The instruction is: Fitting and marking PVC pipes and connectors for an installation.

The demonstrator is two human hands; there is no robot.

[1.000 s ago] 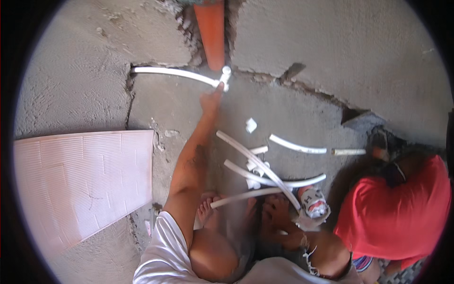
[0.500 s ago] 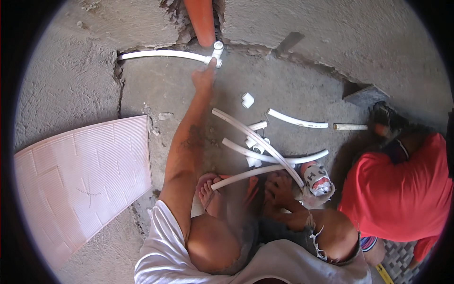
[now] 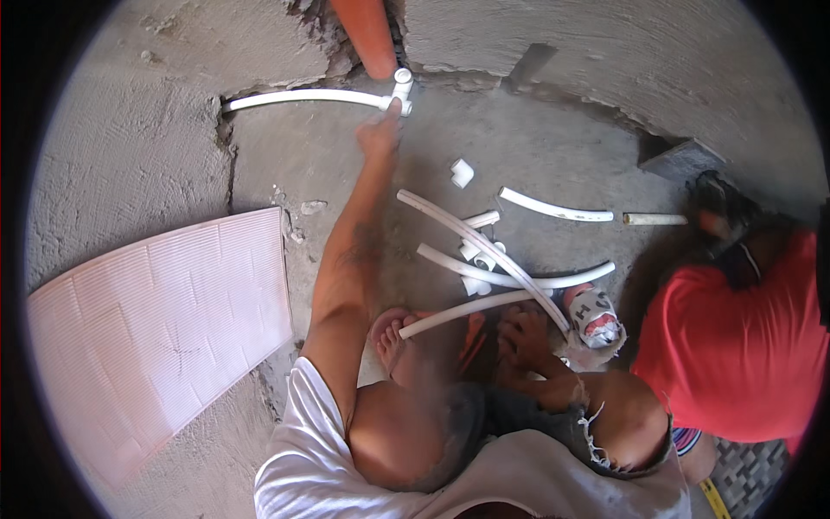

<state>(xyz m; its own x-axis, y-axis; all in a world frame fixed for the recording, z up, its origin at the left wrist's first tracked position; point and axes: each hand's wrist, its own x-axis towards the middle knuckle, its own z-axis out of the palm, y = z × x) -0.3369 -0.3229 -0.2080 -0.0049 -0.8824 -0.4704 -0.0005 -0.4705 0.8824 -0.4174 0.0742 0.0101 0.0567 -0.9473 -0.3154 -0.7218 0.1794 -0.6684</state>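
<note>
My left arm reaches out ahead of me. The index finger of my left hand (image 3: 379, 134) is stretched out and touches a white elbow-and-tee fitting (image 3: 401, 91); the thumb stands apart from it. That fitting joins the end of a long white plastic pipe (image 3: 303, 97) along the wall's foot. Low between my knees, my right hand (image 3: 520, 339) hangs loosely over my foot, in shadow, with nothing visible in its fingers. Beyond it lie crossed white pipe lengths (image 3: 471, 238) over several white fittings (image 3: 484, 259). A loose white elbow (image 3: 462, 173) sits farther out on the concrete.
An orange pipe (image 3: 367, 39) rises in the broken wall corner. At left lies a pinkish ribbed panel (image 3: 164, 337). A person in a red shirt (image 3: 731, 346) crouches at right, near a short pipe piece (image 3: 654, 220). A wrapped bundle (image 3: 595, 318) stands by my right knee.
The whole view has shifted slightly, moving the scene a little to the right and up. My left finger stays on the fitting; my right hand keeps its place by my foot.
</note>
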